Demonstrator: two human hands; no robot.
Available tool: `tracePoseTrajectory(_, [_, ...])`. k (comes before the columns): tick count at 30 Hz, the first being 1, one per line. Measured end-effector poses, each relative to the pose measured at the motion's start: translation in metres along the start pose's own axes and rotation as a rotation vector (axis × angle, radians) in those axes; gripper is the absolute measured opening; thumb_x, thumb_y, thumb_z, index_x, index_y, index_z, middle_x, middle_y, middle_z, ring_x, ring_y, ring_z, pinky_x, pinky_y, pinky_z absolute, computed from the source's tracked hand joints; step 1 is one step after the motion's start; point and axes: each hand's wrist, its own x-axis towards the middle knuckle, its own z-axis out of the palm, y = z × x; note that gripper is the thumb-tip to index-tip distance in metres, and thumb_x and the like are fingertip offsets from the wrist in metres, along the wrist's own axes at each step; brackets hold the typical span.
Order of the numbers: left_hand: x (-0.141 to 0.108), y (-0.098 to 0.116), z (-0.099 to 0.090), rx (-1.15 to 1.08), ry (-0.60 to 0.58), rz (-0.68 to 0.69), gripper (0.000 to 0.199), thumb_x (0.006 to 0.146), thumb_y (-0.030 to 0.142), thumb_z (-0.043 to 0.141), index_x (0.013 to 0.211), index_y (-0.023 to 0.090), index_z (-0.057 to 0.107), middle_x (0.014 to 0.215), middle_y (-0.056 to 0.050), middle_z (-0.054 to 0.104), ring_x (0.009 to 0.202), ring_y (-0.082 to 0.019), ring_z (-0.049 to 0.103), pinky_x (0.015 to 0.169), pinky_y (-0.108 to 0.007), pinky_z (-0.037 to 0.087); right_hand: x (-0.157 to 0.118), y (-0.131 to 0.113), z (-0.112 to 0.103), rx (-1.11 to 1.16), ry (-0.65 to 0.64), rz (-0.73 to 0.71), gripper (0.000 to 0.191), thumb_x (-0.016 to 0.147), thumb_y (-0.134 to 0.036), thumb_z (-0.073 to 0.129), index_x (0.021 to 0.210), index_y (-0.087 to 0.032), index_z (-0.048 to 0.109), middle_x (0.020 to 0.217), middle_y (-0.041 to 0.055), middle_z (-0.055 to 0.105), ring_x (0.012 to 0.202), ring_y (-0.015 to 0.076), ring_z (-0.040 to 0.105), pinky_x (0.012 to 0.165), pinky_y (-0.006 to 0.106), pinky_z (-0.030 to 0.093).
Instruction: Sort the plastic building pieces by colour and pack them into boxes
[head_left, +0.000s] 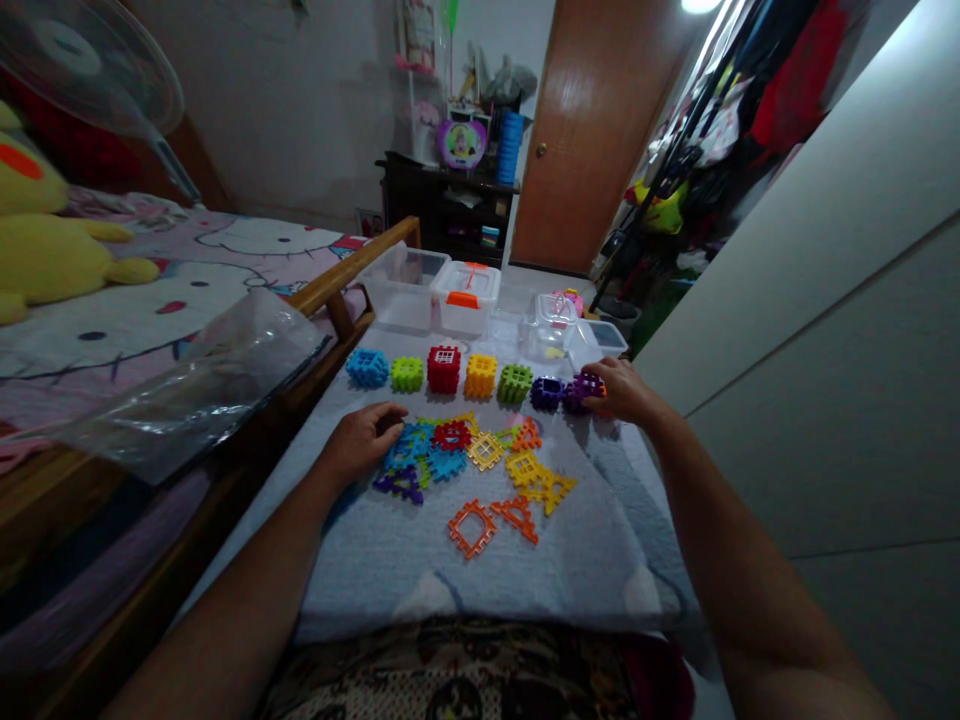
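My right hand (622, 390) reaches to the right end of a row of stacked plastic interlocking pieces. Its fingers and thumb close around a purple stack (579, 392), and a bit of orange shows by the fingers. My left hand (366, 440) rests at the left edge of a loose pile, thumb and fingers apart, beside blue pieces (412, 445). Whether it touches them is hard to see. In that pile lie a red square piece (452, 435), a yellow square piece (486, 451) and a purple triangle (401, 485). Nearer me are an orange square frame (472, 528) and an orange triangle (519, 516).
Along the row stand blue (367, 368), red (444, 370), yellow (481, 376) and green (515, 383) stacks. Behind them are clear plastic boxes, one lidded with orange latches (463, 300). A wooden bed rail (360, 265) borders the left; a pale cabinet (825, 380) stands right.
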Motion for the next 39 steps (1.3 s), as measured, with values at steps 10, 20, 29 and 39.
tracePoseTrajectory(10, [-0.001, 0.002, -0.001, -0.006, 0.000, 0.003, 0.040, 0.077, 0.046, 0.056, 0.103, 0.019, 0.068, 0.098, -0.008, 0.075, 0.092, -0.025, 0.070, 0.086, -0.036, 0.054, 0.010, -0.005, 0.015, -0.089, -0.092, 0.043, 0.058, 0.072, -0.037, 0.072, 0.127, -0.022, 0.061, 0.125, 0.0139, 0.060, 0.108, 0.0319, 0.054, 0.089, 0.039, 0.043])
tracePoseTrajectory(20, [-0.001, 0.003, -0.001, -0.025, 0.003, -0.004, 0.039, 0.076, 0.047, 0.056, 0.101, 0.020, 0.069, 0.093, -0.006, 0.076, 0.088, -0.024, 0.070, 0.083, -0.035, 0.055, 0.017, 0.005, 0.014, -0.080, -0.160, 0.034, 0.051, 0.073, -0.034, 0.068, 0.122, -0.022, 0.062, 0.120, 0.0105, 0.065, 0.107, 0.0299, 0.056, 0.087, 0.037, 0.042])
tracePoseTrajectory(29, [-0.001, 0.002, -0.001, -0.025, -0.001, -0.003, 0.040, 0.076, 0.047, 0.058, 0.102, 0.019, 0.069, 0.095, -0.006, 0.075, 0.089, -0.025, 0.070, 0.085, -0.035, 0.054, 0.017, 0.006, 0.016, -0.063, -0.147, 0.048, 0.057, 0.072, -0.034, 0.071, 0.127, -0.020, 0.060, 0.122, 0.0128, 0.065, 0.111, 0.0324, 0.056, 0.090, 0.040, 0.042])
tracePoseTrajectory(39, [-0.003, 0.006, -0.001, -0.089, -0.058, 0.025, 0.036, 0.076, 0.042, 0.059, 0.101, 0.018, 0.069, 0.095, -0.007, 0.075, 0.088, -0.025, 0.070, 0.084, -0.038, 0.055, -0.026, -0.030, -0.004, 0.089, 0.156, -0.011, 0.052, 0.079, -0.035, 0.067, 0.129, -0.022, 0.058, 0.131, 0.0148, 0.059, 0.118, 0.0369, 0.051, 0.095, 0.051, 0.043])
